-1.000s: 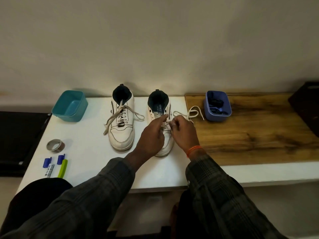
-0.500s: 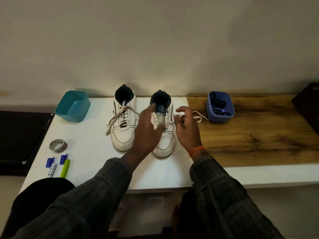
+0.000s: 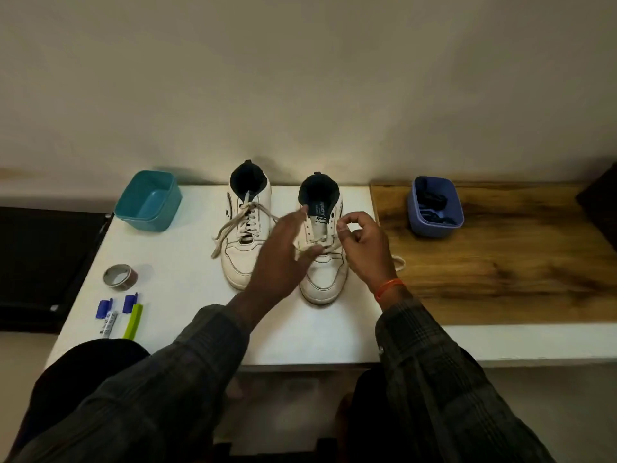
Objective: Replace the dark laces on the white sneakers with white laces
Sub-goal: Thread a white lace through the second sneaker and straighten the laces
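Observation:
Two white sneakers stand side by side on the white table (image 3: 187, 295), toes toward me. The left sneaker (image 3: 245, 228) is laced with a white lace whose loose ends trail left. The right sneaker (image 3: 322, 262) carries a white lace (image 3: 317, 240) through its lower eyelets only. My left hand (image 3: 283, 259) hovers over the gap between the shoes with fingers spread, its fingertips near the right shoe's tongue. My right hand (image 3: 362, 245) pinches the lace beside the right shoe's upper eyelets. A lace end (image 3: 399, 262) pokes out behind that wrist.
A teal tub (image 3: 148, 202) sits at the back left. A blue tub (image 3: 435, 207) with dark laces stands on the wooden board (image 3: 500, 262) at the right. A tape roll (image 3: 120, 277) and several markers (image 3: 120, 315) lie front left. The wall is close behind the shoes.
My left hand has let go of the lace and spread its fingers, drifting left. My right hand has pulled the lace through toward the right, so the loose loop by the blue tub is gone.

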